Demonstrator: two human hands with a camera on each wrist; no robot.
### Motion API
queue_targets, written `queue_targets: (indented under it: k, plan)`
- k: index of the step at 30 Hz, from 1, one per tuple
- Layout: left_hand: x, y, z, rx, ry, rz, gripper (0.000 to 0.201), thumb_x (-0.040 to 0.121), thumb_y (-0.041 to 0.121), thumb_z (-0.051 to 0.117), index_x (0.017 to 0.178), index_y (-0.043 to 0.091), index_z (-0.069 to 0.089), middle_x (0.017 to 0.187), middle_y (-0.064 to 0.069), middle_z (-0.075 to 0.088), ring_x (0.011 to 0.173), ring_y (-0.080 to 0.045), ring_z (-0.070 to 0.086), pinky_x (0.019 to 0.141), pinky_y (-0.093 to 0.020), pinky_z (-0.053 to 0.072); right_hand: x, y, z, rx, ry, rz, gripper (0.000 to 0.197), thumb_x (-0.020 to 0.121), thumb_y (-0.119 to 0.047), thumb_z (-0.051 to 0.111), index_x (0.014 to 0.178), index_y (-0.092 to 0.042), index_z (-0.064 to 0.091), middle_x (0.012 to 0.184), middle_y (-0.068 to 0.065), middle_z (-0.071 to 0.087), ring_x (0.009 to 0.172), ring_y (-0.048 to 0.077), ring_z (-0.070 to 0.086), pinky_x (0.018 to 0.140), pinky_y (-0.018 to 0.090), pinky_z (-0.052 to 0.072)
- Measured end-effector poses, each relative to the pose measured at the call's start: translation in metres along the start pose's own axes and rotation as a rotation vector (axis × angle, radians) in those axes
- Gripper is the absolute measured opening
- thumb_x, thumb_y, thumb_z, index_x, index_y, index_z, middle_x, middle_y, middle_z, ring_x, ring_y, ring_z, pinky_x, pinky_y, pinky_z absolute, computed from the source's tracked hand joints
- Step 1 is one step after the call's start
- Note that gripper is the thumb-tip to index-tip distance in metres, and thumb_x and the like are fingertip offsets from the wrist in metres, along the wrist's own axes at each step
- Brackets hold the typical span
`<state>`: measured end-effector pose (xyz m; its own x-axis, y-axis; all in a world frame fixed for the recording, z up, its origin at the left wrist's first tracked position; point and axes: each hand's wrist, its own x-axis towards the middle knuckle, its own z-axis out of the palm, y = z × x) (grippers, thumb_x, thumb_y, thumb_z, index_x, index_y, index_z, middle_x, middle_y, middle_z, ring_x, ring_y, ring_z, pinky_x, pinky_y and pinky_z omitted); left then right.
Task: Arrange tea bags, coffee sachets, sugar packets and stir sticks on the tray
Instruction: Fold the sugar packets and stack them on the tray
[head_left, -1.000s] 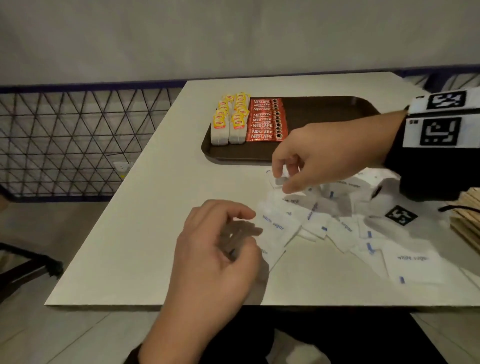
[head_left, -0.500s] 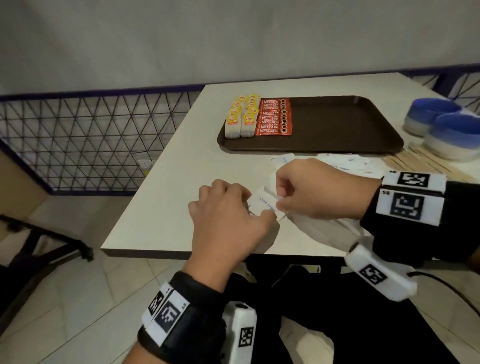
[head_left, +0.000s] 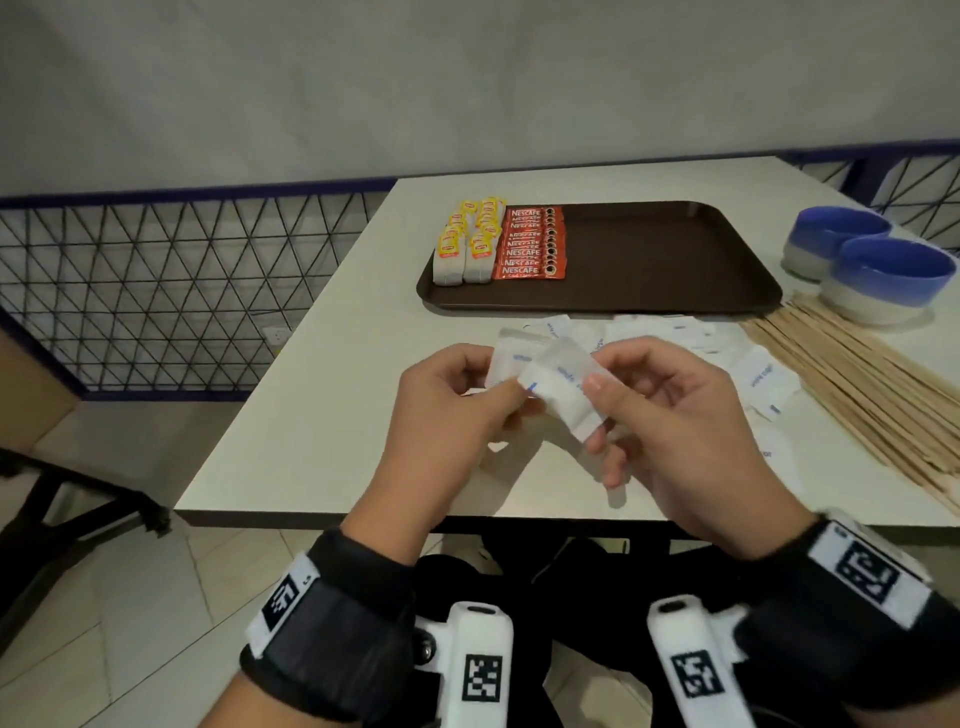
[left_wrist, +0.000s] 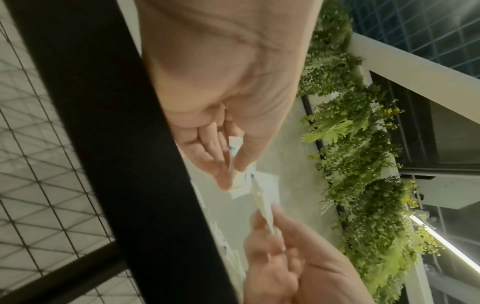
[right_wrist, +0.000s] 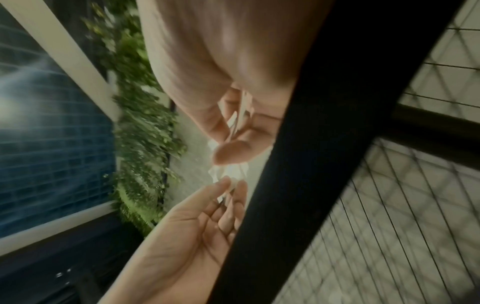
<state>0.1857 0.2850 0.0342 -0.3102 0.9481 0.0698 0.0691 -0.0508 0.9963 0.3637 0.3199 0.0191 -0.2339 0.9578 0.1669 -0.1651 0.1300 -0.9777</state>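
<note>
Both hands are raised above the near table edge with white sugar packets (head_left: 558, 384) held between them. My left hand (head_left: 457, 410) pinches the packets (left_wrist: 237, 162) from the left, thumb on top. My right hand (head_left: 660, 415) pinches them (right_wrist: 240, 117) from the right. The brown tray (head_left: 670, 260) lies farther back, with yellow-tagged tea bags (head_left: 467, 244) in two rows at its left end and red coffee sachets (head_left: 530, 244) stacked beside them. More sugar packets (head_left: 758, 379) lie loose on the table before the tray. Wooden stir sticks (head_left: 872, 395) lie in a bundle at the right.
Two blue and white bowls (head_left: 883, 275) stand on the table right of the tray. A wire mesh fence (head_left: 156, 291) runs along the left behind the white table (head_left: 332, 415). The right two thirds of the tray hold nothing.
Both hands have risen off the table and come together, now holding sugar packets between them. The head view has pulled back, showing both wrists.
</note>
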Motion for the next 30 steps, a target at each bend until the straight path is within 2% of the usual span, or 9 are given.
queue_targets:
  k: [4,7,10,14,18,22,23,26,30]
  plan:
    - [-0.001,-0.002,0.005,-0.143,-0.148,-0.063,0.01,0.085,-0.002,0.072,0.094,0.0,0.076,0.088,-0.026,0.073,0.076,-0.027,0.07,0.07,-0.032,0.062,0.006,0.003,-0.001,-0.029,0.031,-0.022,0.013,0.096,-0.009,0.069,0.094,-0.02,0.077,0.076,0.008,0.069,0.053,0.03,0.06,0.045,0.033,0.051]
    - [-0.001,-0.008,0.0,-0.111,-0.22,0.01,0.013,0.087,0.002,0.072,0.099,0.003,0.078,0.092,-0.02,0.076,0.082,-0.026,0.07,0.077,-0.035,0.061,0.007,0.006,0.0,-0.06,0.046,0.001,0.014,0.095,-0.011,0.071,0.095,-0.024,0.075,0.069,0.008,0.065,0.049,0.035,0.058,0.047,0.035,0.051]
    - [-0.001,-0.011,0.0,-0.107,-0.265,0.033,0.022,0.083,0.006,0.076,0.105,0.006,0.077,0.1,-0.014,0.077,0.091,-0.028,0.072,0.086,-0.041,0.061,0.009,0.008,-0.002,-0.053,0.07,0.023,0.016,0.092,-0.008,0.073,0.103,-0.02,0.07,0.073,0.013,0.068,0.049,0.029,0.061,0.047,0.033,0.052]
    - [0.0,-0.015,0.003,-0.093,-0.22,0.044,0.017,0.085,0.018,0.077,0.098,0.008,0.079,0.093,-0.021,0.075,0.088,-0.035,0.072,0.092,-0.053,0.058,0.008,0.011,-0.003,-0.052,0.086,-0.014,0.02,0.089,-0.007,0.076,0.105,-0.019,0.069,0.075,0.013,0.07,0.048,0.028,0.061,0.051,0.039,0.053]
    - [-0.001,-0.016,0.002,-0.12,-0.206,0.006,0.011,0.092,0.007,0.069,0.095,0.002,0.077,0.088,-0.021,0.075,0.079,-0.029,0.071,0.09,-0.051,0.059,0.002,0.013,-0.001,-0.008,0.123,-0.077,0.029,0.085,-0.009,0.081,0.108,-0.022,0.069,0.088,-0.001,0.07,0.049,0.025,0.058,0.048,0.035,0.051]
    - [-0.001,-0.015,0.0,-0.194,-0.19,-0.006,0.015,0.093,0.005,0.066,0.101,-0.001,0.076,0.091,-0.027,0.074,0.08,-0.029,0.07,0.086,-0.048,0.06,0.002,0.011,0.002,-0.091,0.098,-0.038,0.045,0.076,-0.032,0.084,0.117,-0.03,0.065,0.089,-0.018,0.067,0.05,0.017,0.059,0.047,0.033,0.049]
    - [-0.001,-0.014,0.0,-0.194,-0.184,0.001,0.015,0.093,0.006,0.066,0.102,-0.001,0.076,0.091,-0.028,0.074,0.079,-0.028,0.07,0.083,-0.047,0.06,0.002,0.012,0.003,-0.082,0.067,-0.027,0.046,0.077,-0.031,0.083,0.119,-0.03,0.064,0.093,-0.016,0.07,0.052,0.018,0.061,0.049,0.033,0.05]
    - [-0.002,-0.015,0.0,-0.168,-0.197,0.016,0.015,0.094,0.004,0.066,0.102,-0.001,0.076,0.091,-0.027,0.074,0.08,-0.028,0.069,0.079,-0.039,0.06,0.003,0.016,0.004,-0.043,0.016,-0.044,0.034,0.088,-0.011,0.078,0.117,-0.025,0.066,0.094,0.004,0.077,0.062,0.024,0.067,0.06,0.04,0.054]
    - [-0.004,-0.014,0.002,-0.116,-0.236,0.052,0.015,0.092,0.009,0.069,0.104,0.003,0.076,0.096,-0.018,0.077,0.092,-0.032,0.074,0.085,-0.039,0.061,0.003,0.018,0.001,-0.012,0.027,-0.071,0.024,0.09,-0.006,0.075,0.109,-0.021,0.072,0.082,0.01,0.074,0.06,0.024,0.064,0.059,0.038,0.051]
